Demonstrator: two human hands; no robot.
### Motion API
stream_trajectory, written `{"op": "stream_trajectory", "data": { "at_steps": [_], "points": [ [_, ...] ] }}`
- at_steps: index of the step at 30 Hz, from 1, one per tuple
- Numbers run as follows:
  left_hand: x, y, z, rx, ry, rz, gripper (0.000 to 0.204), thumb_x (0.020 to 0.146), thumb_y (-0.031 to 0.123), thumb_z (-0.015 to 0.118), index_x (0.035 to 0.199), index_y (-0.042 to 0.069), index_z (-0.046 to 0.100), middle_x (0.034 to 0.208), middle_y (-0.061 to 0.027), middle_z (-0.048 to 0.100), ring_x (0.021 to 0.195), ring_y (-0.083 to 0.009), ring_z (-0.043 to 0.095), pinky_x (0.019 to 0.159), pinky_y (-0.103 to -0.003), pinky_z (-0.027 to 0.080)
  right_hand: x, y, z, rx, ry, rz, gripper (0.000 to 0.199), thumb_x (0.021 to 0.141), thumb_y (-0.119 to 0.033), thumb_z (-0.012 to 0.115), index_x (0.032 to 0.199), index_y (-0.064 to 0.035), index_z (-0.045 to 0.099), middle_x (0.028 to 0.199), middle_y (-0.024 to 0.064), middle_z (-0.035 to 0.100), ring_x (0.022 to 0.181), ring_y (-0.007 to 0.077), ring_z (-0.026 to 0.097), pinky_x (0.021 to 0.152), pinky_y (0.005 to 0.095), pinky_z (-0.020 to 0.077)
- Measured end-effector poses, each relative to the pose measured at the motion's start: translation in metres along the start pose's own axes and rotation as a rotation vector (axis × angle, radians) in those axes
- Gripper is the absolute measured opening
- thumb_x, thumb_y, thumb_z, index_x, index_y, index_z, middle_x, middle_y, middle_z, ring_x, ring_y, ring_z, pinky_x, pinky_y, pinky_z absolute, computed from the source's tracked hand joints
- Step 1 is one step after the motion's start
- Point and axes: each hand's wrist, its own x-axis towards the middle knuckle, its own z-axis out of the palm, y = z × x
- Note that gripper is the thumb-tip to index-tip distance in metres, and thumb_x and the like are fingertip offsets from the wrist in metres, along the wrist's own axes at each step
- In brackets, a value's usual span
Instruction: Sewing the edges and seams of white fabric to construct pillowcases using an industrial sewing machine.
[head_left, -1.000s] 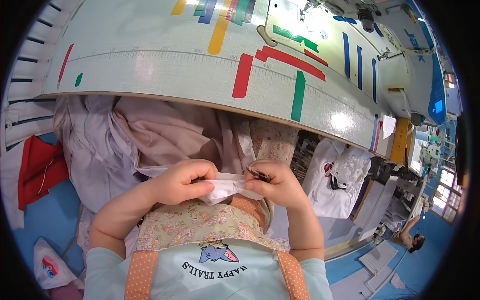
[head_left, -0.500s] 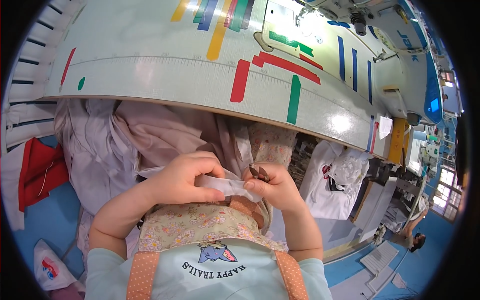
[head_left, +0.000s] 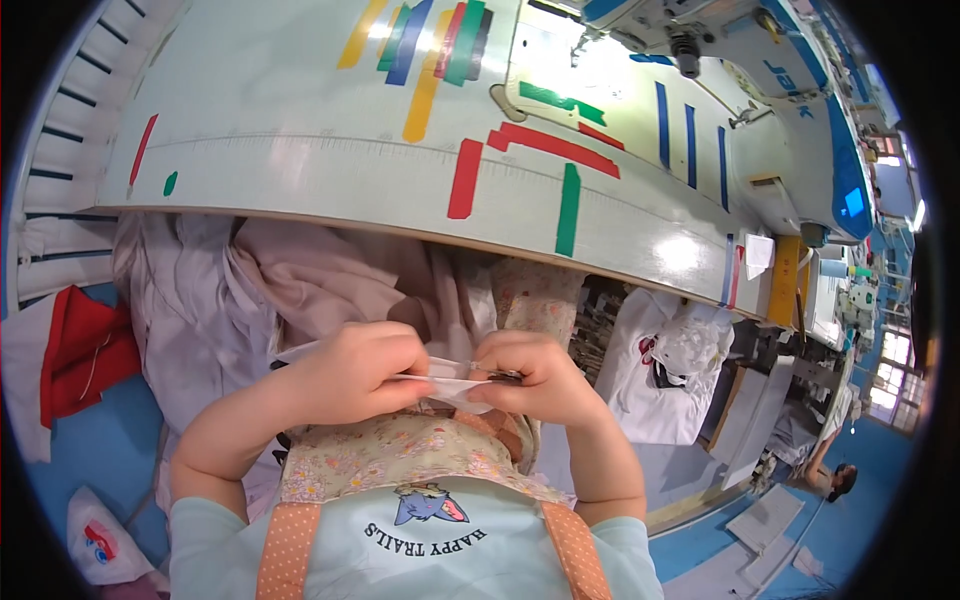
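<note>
In front of my lap, a folded edge of white fabric (head_left: pixel 455 388) is stretched between my two hands. My left hand (head_left: pixel 365 372) pinches it between thumb and fingers. The other end is gripped by my right hand (head_left: pixel 535 378), which also keeps a small pair of dark thread snips (head_left: pixel 508 377) tucked in its palm; only their blades show. Pale pinkish-grey cloth (head_left: pixel 330 275) hangs from under the table edge beyond my hands. My floral apron (head_left: pixel 400 460) lies just below them.
A white sewing table (head_left: pixel 300 165) with coloured tape strips runs across ahead; its sewing machine (head_left: pixel 790 120) stands at the right. White garments (head_left: pixel 645 400) lie to the right below the table. Red and white cloth (head_left: pixel 85 350) and a plastic bag (head_left: pixel 105 540) are at the left. Another person (head_left: pixel 830 475) is far right.
My right hand has turned, its fingers folding over the fabric, so the snips now lie flat and mostly hidden. Both hands sit slightly lower. The view has shifted a little.
</note>
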Motion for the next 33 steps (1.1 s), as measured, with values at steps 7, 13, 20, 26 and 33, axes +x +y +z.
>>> {"op": "stream_trajectory", "data": {
  "at_steps": [7,13,20,26,33],
  "points": [
    [-0.020,0.043,-0.049,0.357,0.179,0.189,0.019,0.059,0.007,0.072,0.073,0.006,0.059,0.068,-0.0092,0.055,0.059,-0.0279,0.055,0.050,-0.036,0.043,-0.012,-0.007,-0.028,-0.395,0.475,-0.068,0.013,0.076,-0.001,0.062,0.088,-0.0025,0.059,0.084,0.0104,0.059,0.076,0.0268,0.058,0.065,0.0320,0.0479],
    [-0.029,0.065,-0.059,0.497,0.190,0.220,0.018,0.057,0.002,0.069,0.071,0.006,0.059,0.068,-0.0079,0.055,0.058,-0.0268,0.056,0.048,-0.035,0.042,-0.065,0.013,-0.154,-0.979,1.199,0.194,0.019,0.084,-0.014,0.058,0.097,-0.0007,0.060,0.080,0.0135,0.062,0.065,0.0242,0.057,0.061,0.0318,0.0457],
    [-0.001,0.060,-0.053,0.601,0.026,0.390,0.018,0.062,0.008,0.063,0.080,0.006,0.063,0.070,-0.0055,0.056,0.054,-0.0220,0.056,0.044,-0.031,0.044,-0.048,-0.034,-0.125,-1.097,1.058,-0.177,0.035,0.069,-0.010,0.070,0.100,-0.0013,0.059,0.108,0.0145,0.056,0.099,0.0296,0.053,0.087,0.0393,0.0424],
    [-0.004,0.069,-0.050,0.628,0.001,0.355,0.017,0.063,0.006,0.062,0.080,0.007,0.061,0.074,-0.0049,0.057,0.055,-0.0204,0.057,0.044,-0.030,0.044,0.031,-0.055,0.003,-0.272,-0.034,-0.540,0.032,0.062,-0.012,0.076,0.088,-0.0077,0.057,0.090,0.0081,0.059,0.085,0.0276,0.056,0.077,0.0363,0.0433],
    [-0.031,0.068,-0.058,0.611,0.042,0.301,0.013,0.067,0.009,0.065,0.078,0.008,0.058,0.075,-0.0034,0.056,0.058,-0.0196,0.057,0.045,-0.030,0.045,0.047,-0.036,0.012,-0.342,-0.211,-0.514,0.023,0.062,-0.015,0.077,0.076,-0.0102,0.059,0.065,0.0016,0.052,0.069,0.0228,0.050,0.066,0.0339,0.0364]
  ]
}}
